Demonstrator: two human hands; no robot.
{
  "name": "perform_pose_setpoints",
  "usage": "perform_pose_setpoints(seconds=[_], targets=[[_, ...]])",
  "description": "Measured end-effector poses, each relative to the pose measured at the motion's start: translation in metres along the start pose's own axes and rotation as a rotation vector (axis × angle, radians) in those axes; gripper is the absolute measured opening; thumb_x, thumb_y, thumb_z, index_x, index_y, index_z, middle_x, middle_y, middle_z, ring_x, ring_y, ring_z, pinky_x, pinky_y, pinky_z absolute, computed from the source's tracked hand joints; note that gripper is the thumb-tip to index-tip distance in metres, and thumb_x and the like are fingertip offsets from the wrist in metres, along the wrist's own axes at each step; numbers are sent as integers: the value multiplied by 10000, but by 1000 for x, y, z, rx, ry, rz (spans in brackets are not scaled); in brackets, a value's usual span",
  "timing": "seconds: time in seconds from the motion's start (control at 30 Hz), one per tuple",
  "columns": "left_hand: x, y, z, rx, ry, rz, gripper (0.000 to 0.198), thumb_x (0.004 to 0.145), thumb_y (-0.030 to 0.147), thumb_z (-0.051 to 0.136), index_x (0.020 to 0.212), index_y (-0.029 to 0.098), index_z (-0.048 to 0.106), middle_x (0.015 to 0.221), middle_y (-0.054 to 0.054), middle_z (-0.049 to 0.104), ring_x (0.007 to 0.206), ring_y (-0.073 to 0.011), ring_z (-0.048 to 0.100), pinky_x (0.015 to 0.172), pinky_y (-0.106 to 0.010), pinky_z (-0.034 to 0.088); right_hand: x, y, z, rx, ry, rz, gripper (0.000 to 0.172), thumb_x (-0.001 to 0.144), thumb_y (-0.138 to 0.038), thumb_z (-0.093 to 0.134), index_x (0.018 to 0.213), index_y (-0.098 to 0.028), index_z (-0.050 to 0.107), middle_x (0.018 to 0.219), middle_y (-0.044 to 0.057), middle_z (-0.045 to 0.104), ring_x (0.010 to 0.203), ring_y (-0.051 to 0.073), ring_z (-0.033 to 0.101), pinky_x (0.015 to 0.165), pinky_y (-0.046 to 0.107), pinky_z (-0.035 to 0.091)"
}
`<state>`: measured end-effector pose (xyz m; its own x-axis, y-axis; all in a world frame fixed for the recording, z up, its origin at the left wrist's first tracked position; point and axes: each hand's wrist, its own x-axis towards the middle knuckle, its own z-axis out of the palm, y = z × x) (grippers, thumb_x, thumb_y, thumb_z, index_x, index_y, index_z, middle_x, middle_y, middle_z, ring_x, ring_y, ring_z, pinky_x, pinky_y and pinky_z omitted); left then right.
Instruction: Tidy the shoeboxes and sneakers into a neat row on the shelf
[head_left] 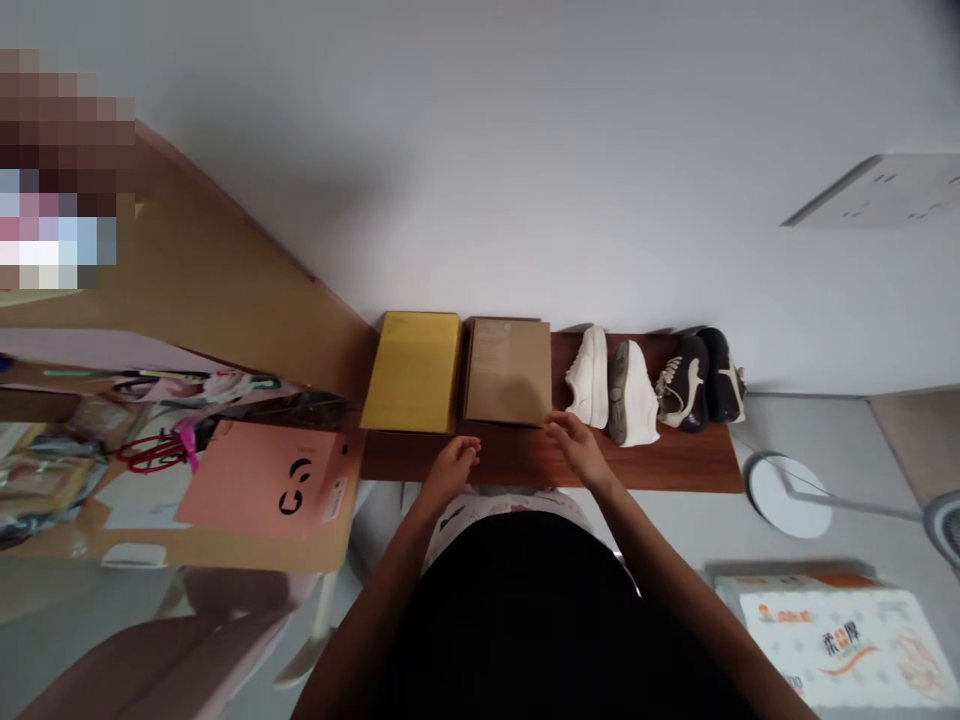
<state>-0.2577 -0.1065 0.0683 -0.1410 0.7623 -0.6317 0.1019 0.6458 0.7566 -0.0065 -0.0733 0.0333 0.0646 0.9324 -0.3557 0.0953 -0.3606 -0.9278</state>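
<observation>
On a dark wooden shelf [645, 475] against the wall stand a yellow box [414, 375] and, to its right, a brown cardboard box [510, 370]. My left hand [453, 466] is near the shelf's front edge, just below the gap between the two boxes, its fingers curled together; whether they hold anything small is hidden. My right hand [576, 443] is beside the brown box's front right corner, fingers bent and slightly apart, holding nothing. White shoes [592, 380] lie right of the brown box, followed by black-and-cream shoes [686, 385].
At the left, a cluttered desk [240, 550] holds a pink box [259, 480] and red-rimmed glasses, with a pink chair [150, 650] before it. A round white fan base [789, 495] and a white printed package [847, 640] are on the floor at right.
</observation>
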Motion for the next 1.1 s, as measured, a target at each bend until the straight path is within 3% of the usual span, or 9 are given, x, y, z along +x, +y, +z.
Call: perform_pose_setpoints(seconds=[0.17,0.3,0.43,0.6,0.77,0.9,1.0,1.1], targets=[[9,-13,-64,-5,24,32,206,800,343,644,953,214,696,1052,-78,737,908,-203,708,847,-346,545,-5,-4,99,-10,-207,6,358,830,-495,650,1092,-256,694,1034,46,743,963,225,685,911,418,566],[14,-21,-106,5,33,31,231,788,362,648,955,209,689,1077,-85,730,913,-204,702,853,-356,543,0,8,142,-137,-288,-82,522,856,-446,633,1340,-250,619,1346,104,658,1248,272,620,1056,484,510],[17,-20,-128,18,15,19,218,791,359,642,941,207,686,1092,-92,730,916,-203,700,831,-338,538,4,18,148,-395,-318,-246,561,882,-361,602,1426,-227,572,1583,100,452,1476,268,413,1209,476,370],[22,-14,-134,22,-23,19,224,809,362,625,963,209,682,1125,-95,726,955,-206,701,815,-316,535,0,25,134,-567,-284,-248,550,899,-314,557,1447,-264,556,1609,55,422,1420,299,492,1196,513,400],[29,-14,-140,5,-43,36,222,799,371,643,943,209,691,1085,-91,736,954,-217,706,853,-347,547,4,20,131,-517,-253,-231,563,853,-347,638,1411,-283,593,1562,58,486,1374,335,539,1182,549,413],[39,-16,-154,5,-18,81,232,806,374,641,963,213,698,1071,-86,736,989,-235,706,911,-383,543,-2,8,145,-467,-186,-214,518,868,-416,645,1370,-293,622,1559,74,480,1288,321,608,1118,522,484],[55,-22,-166,19,69,126,263,823,367,642,1034,218,688,1130,-93,725,1094,-257,681,990,-403,517,-8,4,165,-323,-111,-168,509,902,-491,596,1354,-259,618,1493,117,543,1266,291,616,1056,486,531],[80,-31,-178,46,193,188,344,839,327,643,1165,218,651,1269,-107,683,1228,-268,622,1096,-415,449,-4,5,187,-179,-57,-8,541,902,-519,588,1370,-248,580,1377,123,635,1261,285,616,1058,499,520]])
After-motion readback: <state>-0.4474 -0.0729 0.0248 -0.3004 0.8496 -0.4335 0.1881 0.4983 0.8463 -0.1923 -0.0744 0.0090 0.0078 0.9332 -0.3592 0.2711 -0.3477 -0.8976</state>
